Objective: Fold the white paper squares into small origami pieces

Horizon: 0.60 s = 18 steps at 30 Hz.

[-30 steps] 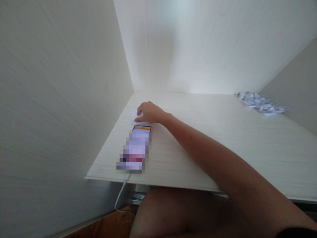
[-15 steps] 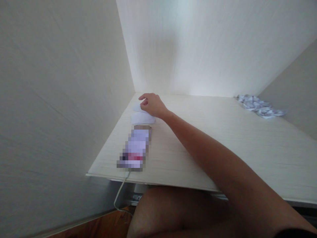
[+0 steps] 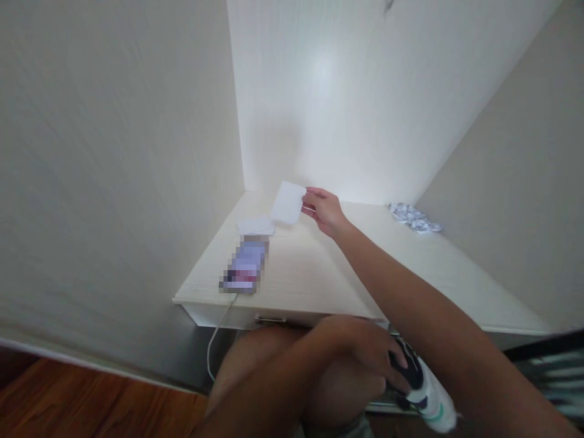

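Observation:
Pinched between the thumb and fingers of my right hand is a small white sheet of paper, held tilted up above the desk. Its right edge is in the grip. More white paper lies flat on the desk to the left, just behind a phone with a blurred screen. Low in the view, my left hand lies over my bent leg, its fingers curled over a black-and-white shoe with a green stripe. Part of its grip is hidden.
A pale desk top with a drawer handle fits between pale walls. A crumpled white-and-grey cloth lies at the back right. From the phone, a white cable hangs over the front edge. Wooden floor shows lower left.
My right hand has moved right and lifted a sheet from the paper behind the phone. My left hand and the shoe have come into view. The camera view has shifted.

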{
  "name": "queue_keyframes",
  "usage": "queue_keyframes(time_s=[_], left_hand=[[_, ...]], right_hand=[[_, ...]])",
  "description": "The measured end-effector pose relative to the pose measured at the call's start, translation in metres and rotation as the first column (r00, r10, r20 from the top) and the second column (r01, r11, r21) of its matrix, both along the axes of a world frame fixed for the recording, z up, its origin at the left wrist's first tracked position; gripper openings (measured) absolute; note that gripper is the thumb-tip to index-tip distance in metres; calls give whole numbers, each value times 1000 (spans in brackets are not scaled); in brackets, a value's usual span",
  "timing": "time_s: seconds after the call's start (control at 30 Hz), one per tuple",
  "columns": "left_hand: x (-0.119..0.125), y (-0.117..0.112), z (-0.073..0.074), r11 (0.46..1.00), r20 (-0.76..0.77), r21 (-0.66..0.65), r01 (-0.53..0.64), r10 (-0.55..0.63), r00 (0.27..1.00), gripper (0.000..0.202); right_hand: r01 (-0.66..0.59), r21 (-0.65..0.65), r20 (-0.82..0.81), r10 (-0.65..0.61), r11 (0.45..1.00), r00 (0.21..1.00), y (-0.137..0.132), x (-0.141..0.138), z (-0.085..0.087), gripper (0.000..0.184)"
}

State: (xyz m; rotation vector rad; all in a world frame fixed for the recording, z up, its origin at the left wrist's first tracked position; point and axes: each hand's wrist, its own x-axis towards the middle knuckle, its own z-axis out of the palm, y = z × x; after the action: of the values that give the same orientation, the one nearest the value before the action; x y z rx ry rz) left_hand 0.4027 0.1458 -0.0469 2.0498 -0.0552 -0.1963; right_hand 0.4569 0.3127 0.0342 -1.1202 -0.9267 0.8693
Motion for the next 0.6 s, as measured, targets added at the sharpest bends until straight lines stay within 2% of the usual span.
queue_keyframes(time_s=[0.03,0.07,0.1,0.13,0.2,0.27,0.3,0.37,0.43,0.53,0.6], left_hand=[[-6,5,6,979,-32,-173,-105,101,994,23],[-14,11,12,907,-15,-360,-219,229,973,22],[-24,18,16,862,14,-438,-257,292,956,21],[-34,25,18,791,38,-512,-333,409,912,26],[-51,38,20,602,59,-629,-492,668,742,40],[-61,48,18,382,63,-701,-602,874,481,41],[-63,52,16,282,58,-729,-623,933,355,40],[-63,58,11,143,38,-771,-620,983,179,39],[-61,62,6,54,21,-796,-602,998,61,37],[-56,67,-1,-49,-3,-816,-576,997,-80,37],[-54,72,-5,-86,-16,-826,-557,991,-129,40]], right_hand=[[-2,1,-26,2,1000,1000,-16,8,3,26],[-2,2,-47,2,1000,999,-31,15,6,26],[-3,0,-66,3,1000,998,-47,21,7,26],[-2,2,-85,2,1000,996,-62,26,8,26],[15,12,-127,-13,1000,992,-87,32,5,26],[35,21,-172,-31,999,985,-104,34,-2,26],[44,24,-195,-39,999,980,-110,33,-6,27],[50,26,-238,-43,998,970,-117,28,-19,29],[38,17,-276,-32,999,961,-121,22,-34,30],[-8,-6,-308,5,1000,951,-123,17,-54,29],[-29,-19,-310,22,999,950,-124,18,-66,29]])
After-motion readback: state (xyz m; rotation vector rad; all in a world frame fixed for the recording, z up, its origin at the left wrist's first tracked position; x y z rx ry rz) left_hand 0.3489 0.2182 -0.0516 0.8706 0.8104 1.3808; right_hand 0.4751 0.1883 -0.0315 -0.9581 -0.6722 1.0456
